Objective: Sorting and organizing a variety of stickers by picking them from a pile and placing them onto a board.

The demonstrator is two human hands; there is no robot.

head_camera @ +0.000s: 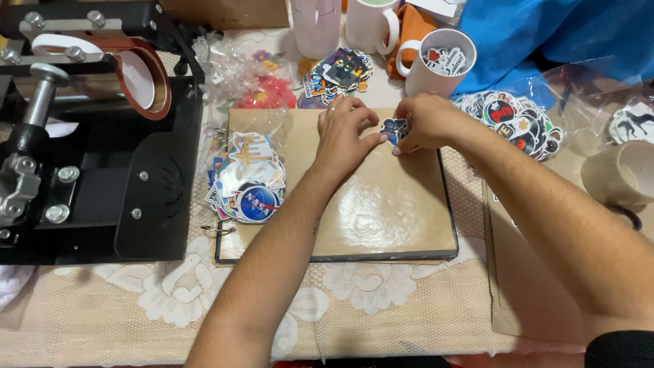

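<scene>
Lace-patterned cloth covers the table (pixel 381 307), crowded for craft work. At nine o'clock sits a black mug press (pixel 88 136), its clamp ring raised. At centre lies a tan board (pixel 381 204), kept bare, apparently as a flat working surface. Heaps of printed stickers flank it: one pile (pixel 246 178) at its left edge, another (pixel 518 123) at two o'clock, both within arm's reach. A white mug (pixel 436 65) at one o'clock holds more stickers. Both hands meet at the board's top edge. The left hand (pixel 344 136) pinches one side of a small blue sticker (pixel 395 128); the right hand (pixel 429 123) grips the other, possibly peeling its backing, though fingers hide the detail.
</scene>
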